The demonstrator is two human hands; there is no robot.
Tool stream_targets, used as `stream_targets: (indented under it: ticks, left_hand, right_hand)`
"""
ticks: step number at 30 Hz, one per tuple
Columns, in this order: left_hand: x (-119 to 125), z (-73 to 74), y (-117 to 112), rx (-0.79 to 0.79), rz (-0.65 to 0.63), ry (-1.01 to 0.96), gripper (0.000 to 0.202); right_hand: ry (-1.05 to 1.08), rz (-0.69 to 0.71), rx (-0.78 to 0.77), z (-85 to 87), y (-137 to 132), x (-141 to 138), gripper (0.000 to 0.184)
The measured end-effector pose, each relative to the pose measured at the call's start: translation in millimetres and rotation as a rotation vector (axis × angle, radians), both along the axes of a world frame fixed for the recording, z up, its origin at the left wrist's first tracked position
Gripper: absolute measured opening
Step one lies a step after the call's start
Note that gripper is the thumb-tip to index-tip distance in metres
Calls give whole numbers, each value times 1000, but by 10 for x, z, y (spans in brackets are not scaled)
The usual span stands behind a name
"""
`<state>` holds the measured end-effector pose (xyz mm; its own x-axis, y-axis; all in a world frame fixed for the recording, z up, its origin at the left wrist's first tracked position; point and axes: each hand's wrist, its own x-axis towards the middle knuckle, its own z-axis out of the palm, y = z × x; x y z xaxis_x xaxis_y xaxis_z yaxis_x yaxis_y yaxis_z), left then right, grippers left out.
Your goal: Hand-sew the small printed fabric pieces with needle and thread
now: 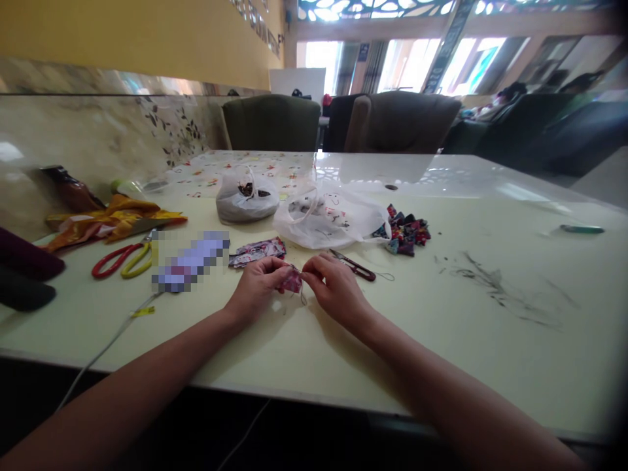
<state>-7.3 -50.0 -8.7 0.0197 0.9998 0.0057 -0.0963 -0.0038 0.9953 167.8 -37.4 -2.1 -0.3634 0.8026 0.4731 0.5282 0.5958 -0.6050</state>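
My left hand (pixel 256 286) pinches a small piece of pink patterned fabric (pixel 293 282) above the table. Close against its right edge, the fingertips of my right hand (pixel 338 288) are pressed together; what they grip is too small to tell. A thin dark thread (pixel 303 299) hangs in a loop below the fabric. Just behind my hands lies a flat stack of printed fabric pieces (pixel 259 251). Dark-handled thread snips (pixel 360 268) rest beyond my right hand.
Two white plastic bags (pixel 248 203) stand behind, beside a heap of small stuffed fabric pieces (pixel 409 232). Red-and-yellow scissors (pixel 115 260), a blurred-out device (pixel 193 261) with a cable and orange cloth (pixel 122 216) lie left. Loose threads (pixel 495 288) and a green pen-like object (pixel 582 229) lie right.
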Motion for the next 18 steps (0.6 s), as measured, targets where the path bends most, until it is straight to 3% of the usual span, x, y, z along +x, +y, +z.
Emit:
stream_targets:
  ticks: [12, 18]
  left_hand:
    - [5, 43, -9, -35, -24, -49, 19]
    - [11, 0, -25, -6, -129, -27, 19]
  right_hand:
    - [15, -23, -102, 5, 34, 5, 9]
    - [32, 29, -130, -11, 29, 4, 14]
